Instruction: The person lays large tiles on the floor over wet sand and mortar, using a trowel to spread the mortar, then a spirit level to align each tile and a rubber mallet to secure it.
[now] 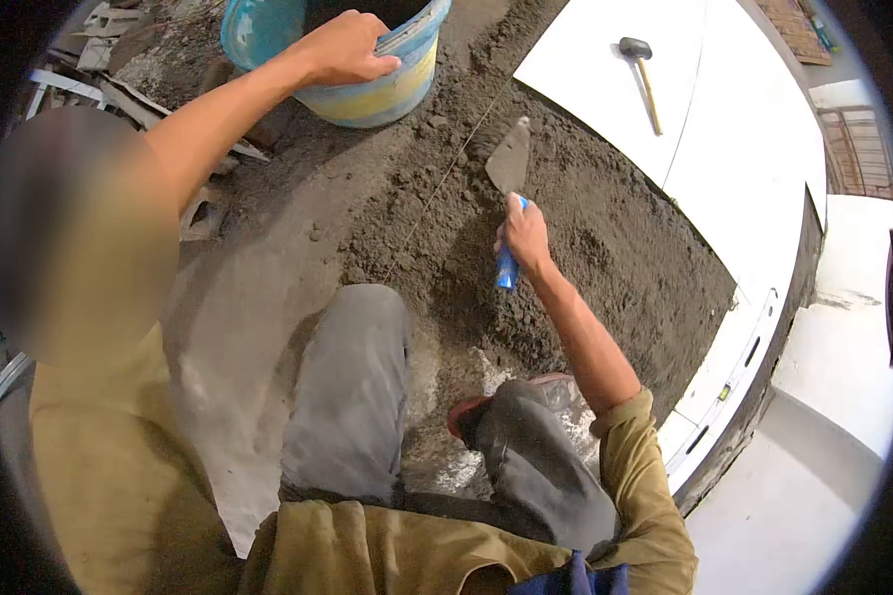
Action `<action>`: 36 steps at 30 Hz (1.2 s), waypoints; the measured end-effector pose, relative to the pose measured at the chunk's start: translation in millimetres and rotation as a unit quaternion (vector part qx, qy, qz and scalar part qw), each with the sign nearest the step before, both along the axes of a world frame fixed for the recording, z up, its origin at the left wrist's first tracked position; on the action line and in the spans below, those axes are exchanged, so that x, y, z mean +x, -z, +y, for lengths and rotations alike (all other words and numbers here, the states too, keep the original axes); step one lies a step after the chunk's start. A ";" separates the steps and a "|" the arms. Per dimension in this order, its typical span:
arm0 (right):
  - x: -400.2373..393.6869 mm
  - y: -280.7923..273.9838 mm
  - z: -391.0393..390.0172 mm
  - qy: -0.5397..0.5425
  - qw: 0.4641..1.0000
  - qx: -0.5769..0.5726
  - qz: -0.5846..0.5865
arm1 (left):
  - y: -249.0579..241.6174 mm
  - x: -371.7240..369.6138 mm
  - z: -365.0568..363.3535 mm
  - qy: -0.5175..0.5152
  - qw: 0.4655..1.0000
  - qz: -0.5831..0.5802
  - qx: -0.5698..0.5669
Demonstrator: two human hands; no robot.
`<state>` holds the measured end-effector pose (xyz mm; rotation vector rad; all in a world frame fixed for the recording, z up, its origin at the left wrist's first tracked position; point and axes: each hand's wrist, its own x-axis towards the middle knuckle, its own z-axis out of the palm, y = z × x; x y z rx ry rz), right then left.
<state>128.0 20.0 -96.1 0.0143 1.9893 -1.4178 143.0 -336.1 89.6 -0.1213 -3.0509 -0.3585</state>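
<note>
in the head view, your right hand point(525, 236) is wrapped round the trowel point(509, 164) by its blue handle, and your left hand point(345, 48) grips the rim of the bucket point(372, 104), thumb outside. the relation that counts is trowel to bucket: the bucket lies forward and left of your right hand, while the trowel's long axis runs nearly straight ahead from that hand, tip pointing away from you, so it aims past the bucket's right side rather than at it. a string point(437, 188) runs slantwise between the two. your right hand is the nearer one to the sand point(625, 228), which spreads under the trowel and to that hand's right; whether the blade touches it, you cannot tell. forward and right of your right hand, a mallet point(645, 84) lies on the white slab point(585, 55); further right and nearer you lies the level point(724, 393).
</note>
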 end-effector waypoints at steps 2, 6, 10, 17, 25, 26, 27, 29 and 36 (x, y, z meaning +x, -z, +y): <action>-7.0 -10.9 -7.9 -0.149 0.981 0.072 0.096 | -2.3 1.0 2.9 -0.017 1.000 -0.012 0.013; -12.8 -16.7 14.3 -0.267 0.936 0.153 0.170 | -13.3 -0.2 9.9 -0.045 0.997 -0.066 -0.008; -22.0 -21.2 0.5 -0.209 0.971 0.092 0.069 | -5.1 -3.0 0.8 -0.053 0.996 -0.065 0.006; 57.9 -68.0 31.0 -0.365 0.922 0.132 -0.004 | 5.2 -5.8 -11.5 0.017 0.999 0.032 -0.001; 24.4 -9.1 15.1 -0.304 0.926 0.167 0.151 | -11.8 -1.0 8.6 -0.042 0.998 -0.045 -0.004; 45.9 -5.9 22.7 -0.342 0.916 0.150 0.149 | -13.7 -2.0 8.9 -0.047 0.997 -0.055 -0.013; 67.2 -12.1 29.9 -0.386 0.900 0.144 0.141 | -13.6 -1.4 7.7 -0.054 0.996 -0.066 -0.022; 93.9 -33.1 39.0 -0.447 0.882 0.100 0.113 | -2.9 -4.8 -1.8 -0.032 0.998 -0.040 -0.028; 51.8 -49.7 30.1 -0.564 0.759 0.156 0.286 | -4.5 -3.8 0.3 -0.021 0.999 -0.018 -0.035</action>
